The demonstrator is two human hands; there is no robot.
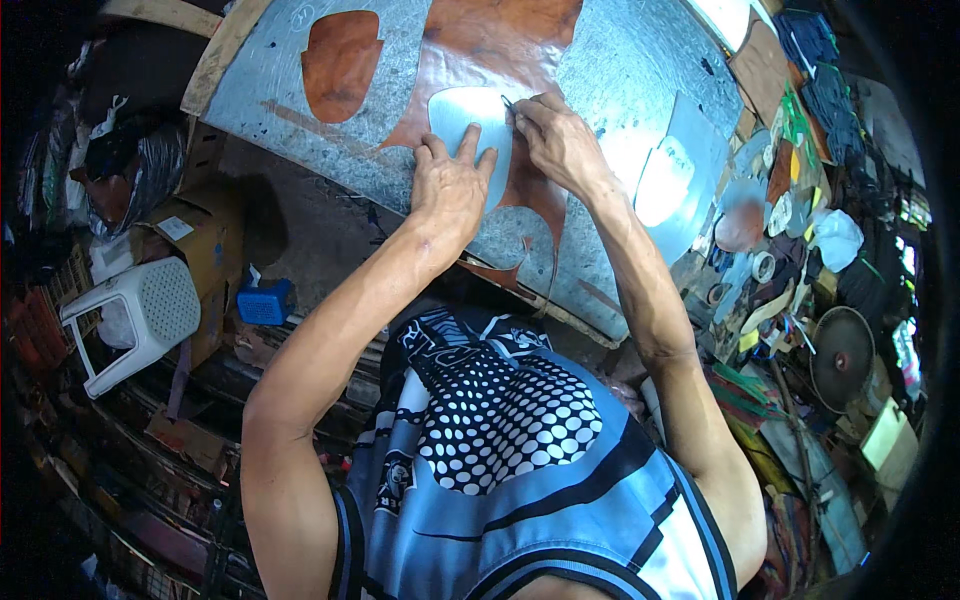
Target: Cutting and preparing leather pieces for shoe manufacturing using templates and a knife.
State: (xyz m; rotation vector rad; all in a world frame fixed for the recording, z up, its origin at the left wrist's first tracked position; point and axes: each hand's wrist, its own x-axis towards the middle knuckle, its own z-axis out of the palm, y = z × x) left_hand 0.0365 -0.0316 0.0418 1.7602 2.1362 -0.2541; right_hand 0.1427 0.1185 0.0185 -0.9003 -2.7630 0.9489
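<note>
A sheet of brown leather (500, 40) lies on the metal-topped table (620, 80). On the leather rests a pale grey, rounded template (465, 107). My left hand (452, 188) presses flat on the template, fingers spread. Closed at the template's upper right edge, my right hand (562, 148) pinches a thin dark tool (507, 103). Only the tool's tip shows, so I cannot tell whether it is a knife or a marker. A cut brown leather piece (340, 68) with notched sides lies apart at the table's left.
Shiny grey template plates (664, 185) lie on the table's right side. Further right are piled scraps, a plastic bag (838, 240) and a round fan (842, 358). A white plastic stool (165, 300) and a blue basket (264, 302) stand at the left, below table level.
</note>
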